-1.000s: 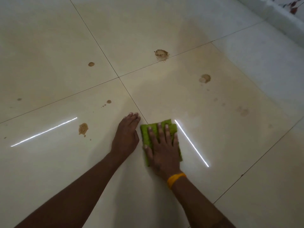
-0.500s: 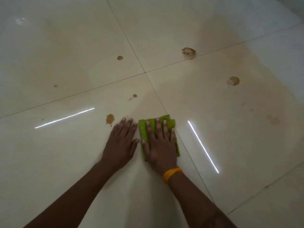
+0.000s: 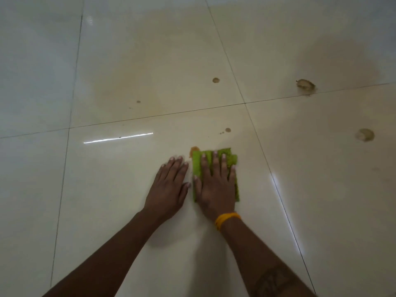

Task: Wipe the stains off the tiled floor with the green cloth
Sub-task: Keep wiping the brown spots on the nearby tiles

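The green cloth (image 3: 196, 166) lies flat on the glossy cream tiled floor (image 3: 107, 189). My right hand (image 3: 215, 185), with an orange wristband, presses down on it with fingers spread. My left hand (image 3: 169, 185) rests flat on the tile just left of the cloth, holding nothing. A brown stain (image 3: 194, 149) peeks out at the cloth's top left corner, partly covered. More brown stains sit further off: a small one (image 3: 228, 130), a round one (image 3: 216, 80), a big splat (image 3: 306, 85) on a grout line and a pale one (image 3: 365, 135) at the right.
Dark grout lines (image 3: 158, 114) cross the floor between large tiles. Bright light streaks (image 3: 117, 138) reflect on the glossy surface at the left and along the right grout line. A tiny speck (image 3: 138, 101) marks the far tile.
Both hands and the cloth have slid left across the grout line onto the left tile, and the cloth now reaches the brown stain that lay left of my left hand.
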